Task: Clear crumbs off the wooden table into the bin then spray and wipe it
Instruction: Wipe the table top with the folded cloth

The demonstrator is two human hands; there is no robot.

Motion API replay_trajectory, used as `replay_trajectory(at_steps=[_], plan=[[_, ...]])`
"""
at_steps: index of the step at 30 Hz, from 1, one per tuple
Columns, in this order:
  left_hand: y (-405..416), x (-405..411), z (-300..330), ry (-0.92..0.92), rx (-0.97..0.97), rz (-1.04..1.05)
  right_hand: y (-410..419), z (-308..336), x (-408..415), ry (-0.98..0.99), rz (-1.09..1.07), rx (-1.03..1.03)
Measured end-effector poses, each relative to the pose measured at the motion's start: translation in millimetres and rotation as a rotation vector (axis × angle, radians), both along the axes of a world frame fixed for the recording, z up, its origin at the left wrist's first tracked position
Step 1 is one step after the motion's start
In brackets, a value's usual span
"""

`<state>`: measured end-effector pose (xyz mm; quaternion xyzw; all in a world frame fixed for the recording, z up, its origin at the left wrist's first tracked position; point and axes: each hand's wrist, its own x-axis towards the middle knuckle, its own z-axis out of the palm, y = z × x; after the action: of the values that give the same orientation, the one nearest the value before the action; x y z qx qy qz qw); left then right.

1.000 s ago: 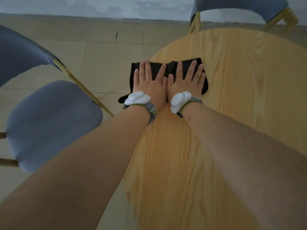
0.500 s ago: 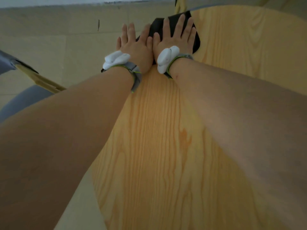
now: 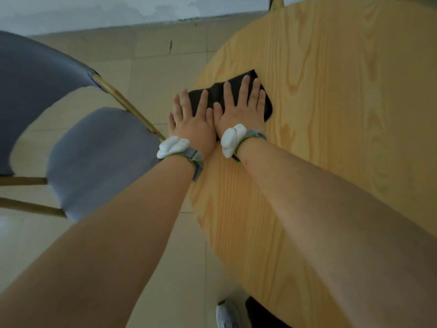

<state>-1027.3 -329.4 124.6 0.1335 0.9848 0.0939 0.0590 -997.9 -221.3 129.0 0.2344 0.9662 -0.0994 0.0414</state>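
Note:
A black cloth [image 3: 217, 93] lies at the left edge of the round wooden table [image 3: 331, 91]. My left hand [image 3: 191, 121] and my right hand [image 3: 241, 107] press flat on it side by side, fingers straight and spread. The left hand's outer fingers reach past the table edge, over the floor. Most of the cloth is hidden under my hands. No bin, spray bottle or crumbs are in view.
A grey-blue chair [image 3: 94, 152] with wooden legs stands left of the table, close to my left arm. Another chair's leg [image 3: 275, 2] shows at the top edge. Tiled floor [image 3: 146, 67] lies around, and my shoe [image 3: 227, 314] shows at the bottom.
Both hands have drawn the cloth back toward me along the table's left edge after pushing it far forward. The view has tilted back, so the chair shows again.

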Motion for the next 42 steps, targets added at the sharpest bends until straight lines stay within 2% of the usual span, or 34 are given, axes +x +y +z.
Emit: replay_trajectory(at_steps=[9, 13, 22, 28, 35, 38, 42], plan=[[-58, 166, -4, 0.096, -0.002, -0.033, -62, 2, 173, 0.037, -0.047, -0.011], [-62, 228, -3, 0.033, -0.029, -0.098, -66, -2, 239, 0.029, -0.074, -0.013], [-18, 345, -4, 0.034, -0.025, -0.203, -29, -7, 366, 0.050, -0.188, 0.002], [49, 419, 1, 0.007, 0.028, -0.270, 33, -8, 447, 0.050, -0.304, 0.048], [82, 449, 2, -0.037, 0.017, -0.278, 60, -6, 477, 0.024, -0.394, 0.057], [76, 443, 9, -0.003, 0.017, -0.318, 57, -5, 476, 0.016, -0.395, 0.055], [58, 404, 28, 0.097, 0.022, -0.267, 59, 1, 481, -0.015, -0.363, 0.065]])
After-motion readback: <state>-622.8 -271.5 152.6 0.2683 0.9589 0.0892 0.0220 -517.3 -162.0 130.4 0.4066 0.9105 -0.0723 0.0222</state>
